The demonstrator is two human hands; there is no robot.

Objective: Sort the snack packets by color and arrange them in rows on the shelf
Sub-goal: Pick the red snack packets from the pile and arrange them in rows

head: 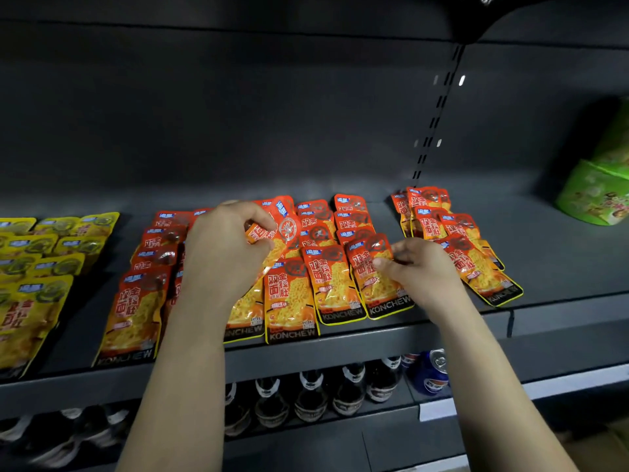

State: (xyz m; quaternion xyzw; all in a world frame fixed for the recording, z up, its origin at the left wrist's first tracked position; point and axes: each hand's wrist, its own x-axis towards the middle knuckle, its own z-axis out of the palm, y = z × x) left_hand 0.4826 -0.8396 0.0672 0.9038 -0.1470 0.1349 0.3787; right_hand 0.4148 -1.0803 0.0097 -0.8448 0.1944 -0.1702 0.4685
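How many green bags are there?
2: one green bag at the far right of the shelf, another above it at the frame edge; more may be out of view.

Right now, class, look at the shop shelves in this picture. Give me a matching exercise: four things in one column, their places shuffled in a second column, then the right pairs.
Things
1. yellow packets
2. green bags
3. dark bottles
4. lifted red packet

Places
A. on the lower shelf
B. in the grip of the left hand
C. far left of the upper shelf
D. far right of the upper shelf

Pairs: 1-C, 2-D, 3-A, 4-B
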